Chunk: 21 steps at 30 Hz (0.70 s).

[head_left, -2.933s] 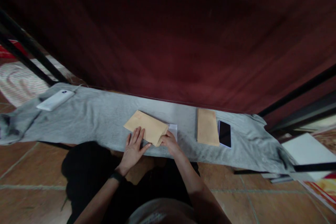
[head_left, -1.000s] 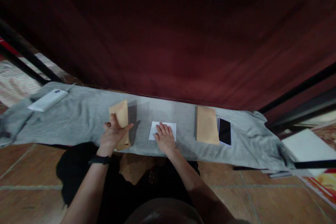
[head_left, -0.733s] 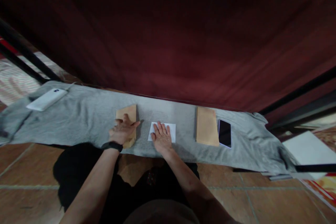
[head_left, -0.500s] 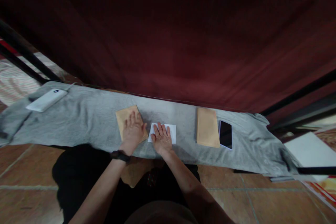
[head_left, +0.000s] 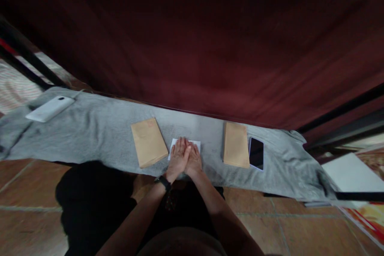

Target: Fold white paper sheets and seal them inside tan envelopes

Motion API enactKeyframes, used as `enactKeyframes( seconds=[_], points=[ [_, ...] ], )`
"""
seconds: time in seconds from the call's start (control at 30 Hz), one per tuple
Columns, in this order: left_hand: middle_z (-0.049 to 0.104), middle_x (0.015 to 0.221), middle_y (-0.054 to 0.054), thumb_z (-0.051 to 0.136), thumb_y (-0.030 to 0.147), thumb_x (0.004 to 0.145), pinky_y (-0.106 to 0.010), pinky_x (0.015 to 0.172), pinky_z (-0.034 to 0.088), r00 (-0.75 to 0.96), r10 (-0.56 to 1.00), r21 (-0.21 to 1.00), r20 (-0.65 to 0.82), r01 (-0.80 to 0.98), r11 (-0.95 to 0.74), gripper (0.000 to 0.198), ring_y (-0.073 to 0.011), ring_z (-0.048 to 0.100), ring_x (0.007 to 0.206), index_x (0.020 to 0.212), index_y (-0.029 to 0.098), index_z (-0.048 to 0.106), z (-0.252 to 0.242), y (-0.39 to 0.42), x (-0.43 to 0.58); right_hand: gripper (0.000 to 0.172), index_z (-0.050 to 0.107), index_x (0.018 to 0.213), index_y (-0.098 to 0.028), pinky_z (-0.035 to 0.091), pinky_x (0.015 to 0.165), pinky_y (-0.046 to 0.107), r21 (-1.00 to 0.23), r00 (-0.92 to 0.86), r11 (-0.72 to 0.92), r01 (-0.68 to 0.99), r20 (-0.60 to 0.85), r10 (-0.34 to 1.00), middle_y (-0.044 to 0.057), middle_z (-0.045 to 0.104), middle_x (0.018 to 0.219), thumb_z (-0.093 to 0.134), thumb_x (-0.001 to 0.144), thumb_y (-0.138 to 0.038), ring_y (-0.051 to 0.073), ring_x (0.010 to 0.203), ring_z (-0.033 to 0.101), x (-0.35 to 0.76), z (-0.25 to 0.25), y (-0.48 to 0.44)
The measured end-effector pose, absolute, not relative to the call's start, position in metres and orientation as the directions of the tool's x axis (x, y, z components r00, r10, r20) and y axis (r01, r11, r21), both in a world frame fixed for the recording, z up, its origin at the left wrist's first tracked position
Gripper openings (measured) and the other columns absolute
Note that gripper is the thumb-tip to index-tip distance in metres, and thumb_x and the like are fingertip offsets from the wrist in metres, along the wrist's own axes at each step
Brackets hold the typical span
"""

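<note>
A small white sheet of paper [head_left: 197, 144] lies on the grey cloth, mostly covered by my hands. My left hand [head_left: 179, 156] rests flat on it with fingers stretched out, its thumb overlapping my right hand. Beside it, my right hand [head_left: 194, 160] also presses flat on the paper, fingers extended. Just left of the hands sits a stack of brown envelopes [head_left: 149, 142], tilted, with a faint reddish mark near its top corner. A second brown envelope stack [head_left: 236, 145] lies to the right. What is under my palms is hidden.
A dark-screened phone [head_left: 256, 153] lies beside the right stack. At the far left is a white device [head_left: 50, 109] with a cable. The narrow cloth-covered surface [head_left: 99, 128] ends at a dark red curtain [head_left: 192, 60]. A white board [head_left: 354, 174] is at the right.
My left hand has moved right, off the left envelope stack and onto the white paper against my right hand. My right hand stays on the paper.
</note>
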<state>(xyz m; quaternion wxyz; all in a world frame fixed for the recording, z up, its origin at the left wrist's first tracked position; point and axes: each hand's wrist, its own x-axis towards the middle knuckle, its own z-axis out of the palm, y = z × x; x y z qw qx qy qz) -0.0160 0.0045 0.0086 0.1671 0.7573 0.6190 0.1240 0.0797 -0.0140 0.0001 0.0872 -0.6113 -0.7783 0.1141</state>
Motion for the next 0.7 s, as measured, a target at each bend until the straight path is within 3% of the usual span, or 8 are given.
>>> enactKeyframes(
  seconds=[0.17, 0.43, 0.6, 0.7],
  points=[
    [0.032, 0.161, -0.022, 0.024, 0.047, 0.103, -0.048, 0.124, 0.020, 0.223, 0.967, 0.294, 0.122, 0.923, -0.250, 0.069, -0.0285, 0.024, 0.153, 0.152, 0.001, 0.037, -0.003, -0.005, -0.012, 0.053, 0.032, 0.157, -0.014, 0.019, 0.124, 0.045, -0.234, -0.092, 0.107, 0.966, 0.074, 0.993, 0.009, 0.029, 0.164, 0.028, 0.106, -0.028, 0.024, 0.152, 0.028, 0.119, -0.006, -0.028],
    [0.035, 0.159, -0.023, 0.031, 0.042, 0.102, -0.050, 0.123, 0.023, 0.157, 0.956, 0.234, 0.248, 0.948, -0.217, 0.066, -0.0305, 0.026, 0.152, 0.153, 0.000, 0.035, -0.008, -0.015, -0.012, 0.049, 0.046, 0.150, -0.012, 0.029, 0.119, 0.046, -0.221, 0.054, -0.006, 0.975, 0.214, 0.975, 0.013, 0.046, 0.156, 0.038, 0.103, -0.024, 0.029, 0.143, 0.042, 0.149, 0.000, -0.044],
    [0.036, 0.158, -0.024, 0.031, 0.041, 0.102, -0.050, 0.123, 0.022, 0.146, 0.959, 0.238, 0.243, 0.949, -0.204, 0.065, -0.0315, 0.027, 0.152, 0.152, 0.000, 0.037, -0.004, -0.018, -0.014, 0.041, 0.061, 0.134, -0.012, 0.052, 0.091, 0.038, -0.333, 0.259, -0.212, 0.919, 0.104, 0.960, 0.019, 0.066, 0.129, 0.042, 0.102, -0.031, 0.028, 0.108, 0.067, 0.127, 0.018, -0.038],
    [0.035, 0.158, -0.025, 0.031, 0.039, 0.101, -0.051, 0.123, 0.023, 0.154, 0.961, 0.253, 0.232, 0.944, -0.212, 0.064, -0.0323, 0.028, 0.151, 0.151, -0.001, 0.038, 0.000, -0.018, -0.015, 0.041, 0.063, 0.128, -0.010, 0.053, 0.075, 0.035, -0.381, 0.333, -0.316, 0.869, -0.023, 0.943, 0.020, 0.072, 0.113, 0.046, 0.099, -0.033, 0.028, 0.092, 0.072, 0.117, 0.024, -0.028]
  ],
)
